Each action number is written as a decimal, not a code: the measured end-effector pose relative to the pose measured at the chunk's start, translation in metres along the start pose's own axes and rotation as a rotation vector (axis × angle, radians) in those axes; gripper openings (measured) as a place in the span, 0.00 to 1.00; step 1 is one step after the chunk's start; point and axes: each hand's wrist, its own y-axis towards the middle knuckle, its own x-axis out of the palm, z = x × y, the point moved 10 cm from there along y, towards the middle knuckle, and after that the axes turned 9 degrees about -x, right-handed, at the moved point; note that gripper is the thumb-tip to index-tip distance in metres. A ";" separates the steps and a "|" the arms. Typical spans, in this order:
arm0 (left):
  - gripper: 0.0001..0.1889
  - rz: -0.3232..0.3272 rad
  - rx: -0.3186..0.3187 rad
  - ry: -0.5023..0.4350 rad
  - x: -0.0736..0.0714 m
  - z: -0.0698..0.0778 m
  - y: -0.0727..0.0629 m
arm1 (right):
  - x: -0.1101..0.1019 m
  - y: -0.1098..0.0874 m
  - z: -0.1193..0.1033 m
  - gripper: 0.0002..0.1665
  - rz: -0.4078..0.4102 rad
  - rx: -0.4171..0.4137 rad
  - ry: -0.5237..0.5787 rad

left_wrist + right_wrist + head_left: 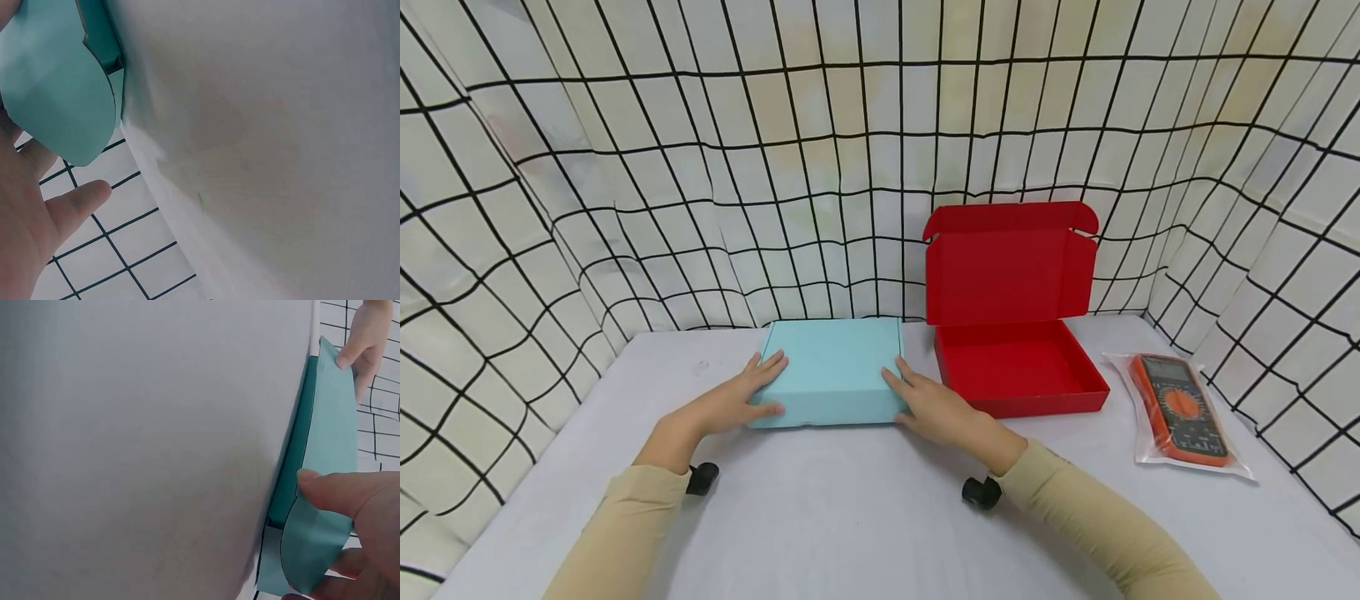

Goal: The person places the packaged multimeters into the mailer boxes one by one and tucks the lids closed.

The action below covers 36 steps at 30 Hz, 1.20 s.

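Observation:
A light blue cardboard box (827,354) lies near the back of the white table, its lid over the top and its front flap angled down. My left hand (752,392) grips the lid at the left front corner, thumb on the flap's face. At the opposite corner, my right hand (936,406) pinches the lid between thumb and fingers. In the right wrist view, the flap (331,419) stands a little off the box's front, with a dark gap behind its edge. The left wrist view shows the flap's rounded end (62,94) beside the left fingers.
To the right stands a red cardboard box (1022,367) with its lid raised. Farther right lies an orange and black multimeter (1183,408) in a clear plastic bag. White cloth walls with a black grid (850,167) surround the table (835,517) at the back and sides.

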 end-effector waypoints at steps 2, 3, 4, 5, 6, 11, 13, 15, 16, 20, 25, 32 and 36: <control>0.48 0.003 -0.002 0.006 0.000 -0.001 0.001 | 0.001 -0.002 0.001 0.46 -0.011 0.007 0.006; 0.48 0.005 0.000 0.009 0.000 -0.001 0.001 | 0.001 -0.003 0.001 0.46 -0.017 0.018 0.013; 0.48 0.007 0.004 0.012 0.000 -0.001 0.001 | 0.001 -0.005 0.002 0.46 -0.020 0.031 0.018; 0.48 0.009 0.005 0.015 0.000 -0.002 0.002 | 0.000 -0.007 0.002 0.45 -0.022 0.045 0.026; 0.48 0.012 0.006 0.018 0.000 -0.002 0.002 | -0.001 -0.009 0.002 0.45 -0.020 0.060 0.030; 0.49 0.007 -0.001 0.007 0.000 -0.005 0.001 | -0.007 -0.020 0.005 0.40 -0.006 0.134 0.037; 0.50 0.002 -0.010 -0.001 0.000 -0.006 -0.001 | -0.008 -0.023 0.005 0.39 0.000 0.145 0.045; 0.50 0.001 -0.019 -0.003 0.000 -0.008 -0.002 | -0.009 -0.026 0.003 0.39 0.002 0.148 0.062; 0.50 0.002 -0.024 -0.001 0.000 -0.009 -0.003 | -0.010 -0.026 0.002 0.40 0.005 0.150 0.074; 0.51 0.006 -0.028 0.010 -0.001 -0.009 -0.002 | -0.008 -0.030 0.001 0.43 -0.010 0.161 0.128; 0.50 -0.004 -0.026 -0.007 -0.001 -0.007 0.000 | -0.003 -0.036 0.004 0.48 -0.010 0.173 0.221; 0.51 -0.010 -0.024 -0.021 -0.002 -0.003 0.000 | 0.006 -0.039 0.012 0.51 0.050 0.184 0.461; 0.54 -0.015 -0.037 -0.018 -0.003 -0.004 0.002 | 0.009 -0.039 0.013 0.51 0.072 0.186 0.593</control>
